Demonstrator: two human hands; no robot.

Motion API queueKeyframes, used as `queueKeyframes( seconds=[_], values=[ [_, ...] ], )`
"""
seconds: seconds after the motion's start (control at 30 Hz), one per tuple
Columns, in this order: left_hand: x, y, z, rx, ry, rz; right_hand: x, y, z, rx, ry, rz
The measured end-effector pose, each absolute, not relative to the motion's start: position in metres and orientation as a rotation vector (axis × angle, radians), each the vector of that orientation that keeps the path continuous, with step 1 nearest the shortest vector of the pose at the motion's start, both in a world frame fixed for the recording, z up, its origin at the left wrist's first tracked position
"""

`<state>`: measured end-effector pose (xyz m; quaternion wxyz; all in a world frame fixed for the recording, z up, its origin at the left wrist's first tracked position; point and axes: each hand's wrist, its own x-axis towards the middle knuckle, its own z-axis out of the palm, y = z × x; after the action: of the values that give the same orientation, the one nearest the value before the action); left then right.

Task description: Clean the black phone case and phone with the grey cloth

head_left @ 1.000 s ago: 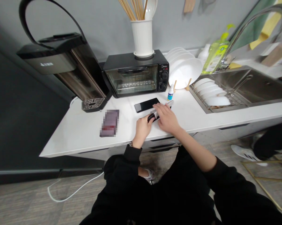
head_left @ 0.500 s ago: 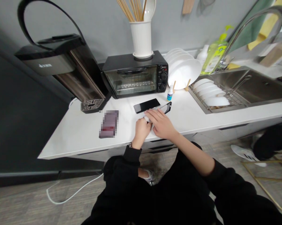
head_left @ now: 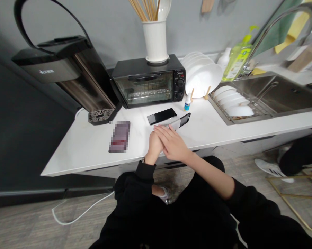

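A dark, slim phone-like slab (head_left: 185, 120) with a pale grey section is tilted up off the counter, its near end disappearing behind my hands. My left hand (head_left: 154, 145) is closed at that near end, its fingers mostly covered. Across it lies my right hand (head_left: 174, 144), palm down with fingers stretched out together; whether anything is under the palm is hidden. Just beyond, a black phone (head_left: 162, 116) lies flat on the white counter (head_left: 93, 148). Close to the slab's far end stands a small white bottle (head_left: 187, 103) with a blue label.
Left of my hands lies a pixelated purple item (head_left: 119, 137), near a tall black drink machine (head_left: 80, 69). A toaster oven (head_left: 148, 83) carries a white utensil holder (head_left: 155, 39). Racked plates (head_left: 204, 77) and the sink (head_left: 288, 90) are to the right. A person's shoe (head_left: 271, 168) shows below.
My right hand has slid left and nearer to me, over the left hand. More of the slab's pale section now shows. The flat phone and bottle stay put on the counter.
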<state>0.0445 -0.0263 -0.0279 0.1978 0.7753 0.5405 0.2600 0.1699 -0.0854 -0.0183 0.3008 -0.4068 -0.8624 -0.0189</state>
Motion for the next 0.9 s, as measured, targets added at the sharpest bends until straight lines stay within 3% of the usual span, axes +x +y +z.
queueKeyframes(
  seconds=[0.23, 0.57, 0.77, 0.9],
  values=[
    [0.047, -0.027, -0.025, 2.144, 1.438, 0.823, 0.243, -0.045, -0.019, -1.401, -2.057, -0.183],
    [0.045, -0.028, -0.024, 2.194, 1.569, 0.647, 0.175, -0.083, -0.019, -1.082, -2.287, -0.048],
    [0.045, -0.027, -0.026, 2.168, 1.445, 0.786, 0.237, -0.049, -0.018, -1.382, -2.051, -0.173],
    [0.047, -0.027, -0.024, 2.135, 1.41, 0.837, 0.229, -0.054, -0.021, -1.433, -1.928, -0.165]
  ],
)
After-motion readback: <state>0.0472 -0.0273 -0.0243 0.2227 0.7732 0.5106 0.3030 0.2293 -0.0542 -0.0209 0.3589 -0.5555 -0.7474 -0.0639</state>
